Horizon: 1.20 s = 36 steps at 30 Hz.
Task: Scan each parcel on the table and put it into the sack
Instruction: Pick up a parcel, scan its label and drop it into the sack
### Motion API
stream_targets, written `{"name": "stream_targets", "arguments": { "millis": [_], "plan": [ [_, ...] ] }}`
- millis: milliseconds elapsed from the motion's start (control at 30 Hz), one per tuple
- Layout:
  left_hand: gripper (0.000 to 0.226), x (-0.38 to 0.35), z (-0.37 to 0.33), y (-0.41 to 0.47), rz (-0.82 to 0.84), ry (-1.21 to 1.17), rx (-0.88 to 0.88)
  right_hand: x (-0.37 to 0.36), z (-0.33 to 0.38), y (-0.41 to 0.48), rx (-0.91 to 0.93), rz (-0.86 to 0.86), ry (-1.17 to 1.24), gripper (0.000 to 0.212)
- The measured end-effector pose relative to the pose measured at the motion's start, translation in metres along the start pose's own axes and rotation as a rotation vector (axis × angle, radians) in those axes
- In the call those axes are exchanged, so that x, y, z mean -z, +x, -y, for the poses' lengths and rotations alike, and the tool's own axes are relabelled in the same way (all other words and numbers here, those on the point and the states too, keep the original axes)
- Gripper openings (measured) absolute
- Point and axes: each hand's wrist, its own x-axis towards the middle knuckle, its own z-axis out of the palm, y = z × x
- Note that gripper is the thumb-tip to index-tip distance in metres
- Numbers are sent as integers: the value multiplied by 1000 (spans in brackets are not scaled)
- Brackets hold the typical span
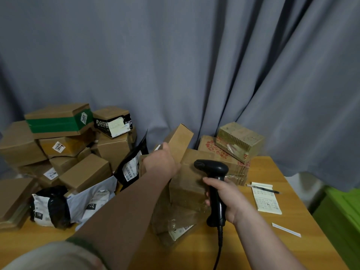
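Evidently early, head view: my right hand [224,197] clenches the barcode scanner [213,172]; my left hand [161,162] touches a tilted slim carton [180,140], fingers hidden, grasp uncertain. A parcel pile [68,152] crowds the table [272,240]; no sack shows, so most remain unscanned.

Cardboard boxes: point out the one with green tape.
The box topping the left pile; a broad green band wraps it, while its right neighbour carries black print.
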Motion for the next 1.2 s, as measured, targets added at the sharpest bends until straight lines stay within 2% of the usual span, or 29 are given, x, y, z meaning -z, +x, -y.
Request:
{"name": "stream_targets", "arguments": {
  "millis": [167,267,500,600,767,833,1067,1200],
  "plan": [
    [68,5,3,-4,43,-19,36,1,1,0,-10,24,9,28],
    [58,12,19,-7,-26,-145,0,2,0,-2,-13,28,4,29],
    [47,37,54,-28,-173,-378,42,2,2,-7,-16,32,27,34],
    [37,51,68,-43,-245,-587,95,1,6,-13,-5,35,48,34],
    [20,66,89,-67,-63,-1341,388,-8,16,-30,80,21,104,40],
    [19,71,92,-80,24,-1510,423,-16,20,-39,115,29,128,47],
    [33,84,94,-116,191,-1819,501,-54,22,-66,227,71,149,62],
    [33,86,99,-132,265,-1820,416,-61,23,-74,250,80,131,55]
  ]
}}
